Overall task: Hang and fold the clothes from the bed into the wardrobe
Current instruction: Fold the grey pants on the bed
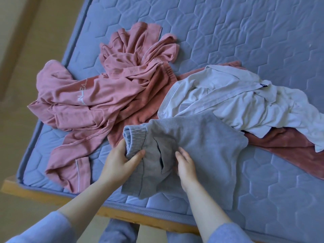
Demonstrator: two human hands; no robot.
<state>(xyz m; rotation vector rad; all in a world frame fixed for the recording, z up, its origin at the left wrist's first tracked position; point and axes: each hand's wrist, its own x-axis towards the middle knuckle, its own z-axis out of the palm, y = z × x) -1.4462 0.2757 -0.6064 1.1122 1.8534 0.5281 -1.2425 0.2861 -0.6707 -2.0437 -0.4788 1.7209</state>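
Observation:
A grey garment (201, 146) with a ribbed waistband and a slit pocket lies near the front edge of the blue quilted mattress (245, 41). My left hand (121, 163) grips the garment's waistband, thumb on top and fingers underneath. My right hand (185, 165) rests on the grey fabric beside the pocket, fingers fairly straight. Behind lie crumpled pink clothes (108, 95) with white lettering, a white shirt (236, 104) and a rust-coloured velvety cloth (289, 149) spread beneath them.
The mattress sits on a wooden bed frame (43, 192) whose edge runs along the front. A beige floor (26, 50) lies to the left. Bare mattress shows at the far right and the near right. No wardrobe is in view.

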